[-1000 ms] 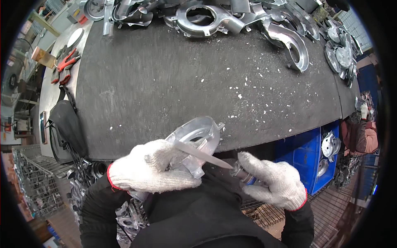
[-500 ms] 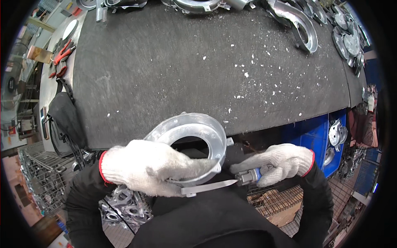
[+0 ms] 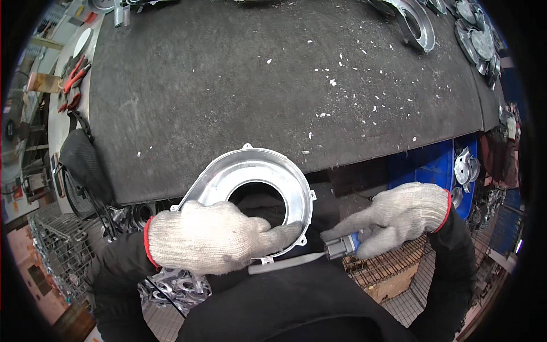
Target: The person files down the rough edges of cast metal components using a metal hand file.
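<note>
My left hand [image 3: 208, 239], in a white knit glove with a red cuff, is closed on the lower left of a silver metal blower housing [image 3: 296, 188]. The housing is a snail-shaped ring with a large round hole and small lugs on its rim. It is held at the near edge of the bench, its hollow channel facing up. My right hand [image 3: 399, 219], gloved alike, grips a blue and grey power file [image 3: 341, 246]. The file's long flat grey blade [image 3: 285, 264] points left, just under the housing's near rim. Whether blade and rim touch, I cannot tell.
A dark mat-topped bench [image 3: 216, 97] with scattered white chips spans the front. More metal housings [image 3: 419, 28] lie at its far right. A blue bin [image 3: 424, 165] with parts is at the right, wire baskets [image 3: 60, 245] at the left. Red-and-grey gloves [image 3: 71, 85] lie far left.
The housing has tilted, so its inner channel now shows and its rim faces up more. My right hand has shifted a little right and up. The whole view has moved slightly.
</note>
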The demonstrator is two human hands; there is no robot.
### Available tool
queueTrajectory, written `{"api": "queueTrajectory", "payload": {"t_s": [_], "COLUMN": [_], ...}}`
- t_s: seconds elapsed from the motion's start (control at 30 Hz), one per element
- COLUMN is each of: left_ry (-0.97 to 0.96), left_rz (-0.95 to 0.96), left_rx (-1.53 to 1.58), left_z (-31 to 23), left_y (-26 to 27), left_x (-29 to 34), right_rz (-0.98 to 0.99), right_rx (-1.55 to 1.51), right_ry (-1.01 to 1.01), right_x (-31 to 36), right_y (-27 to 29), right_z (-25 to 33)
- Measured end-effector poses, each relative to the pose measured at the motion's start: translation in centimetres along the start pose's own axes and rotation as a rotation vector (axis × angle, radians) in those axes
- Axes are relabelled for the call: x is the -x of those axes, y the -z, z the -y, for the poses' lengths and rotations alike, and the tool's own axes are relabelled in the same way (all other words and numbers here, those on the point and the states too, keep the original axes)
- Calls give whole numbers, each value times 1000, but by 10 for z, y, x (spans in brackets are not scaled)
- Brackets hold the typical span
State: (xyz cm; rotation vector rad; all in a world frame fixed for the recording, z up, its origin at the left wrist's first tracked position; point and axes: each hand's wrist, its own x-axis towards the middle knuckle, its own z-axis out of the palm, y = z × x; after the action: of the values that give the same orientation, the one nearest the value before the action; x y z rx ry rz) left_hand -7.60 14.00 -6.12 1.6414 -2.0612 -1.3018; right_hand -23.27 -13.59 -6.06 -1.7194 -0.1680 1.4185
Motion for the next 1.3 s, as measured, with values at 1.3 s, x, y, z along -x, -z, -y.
{"api": "queueTrajectory", "payload": {"t_s": [1.3], "left_ry": [458], "left_rz": [-871], "left_rx": [1101], "left_z": [-8], "left_y": [-12], "left_x": [17], "right_rz": [-773], "right_rx": [253], "right_ry": [-40], "right_x": [4], "right_y": [-66], "right_z": [60]}}
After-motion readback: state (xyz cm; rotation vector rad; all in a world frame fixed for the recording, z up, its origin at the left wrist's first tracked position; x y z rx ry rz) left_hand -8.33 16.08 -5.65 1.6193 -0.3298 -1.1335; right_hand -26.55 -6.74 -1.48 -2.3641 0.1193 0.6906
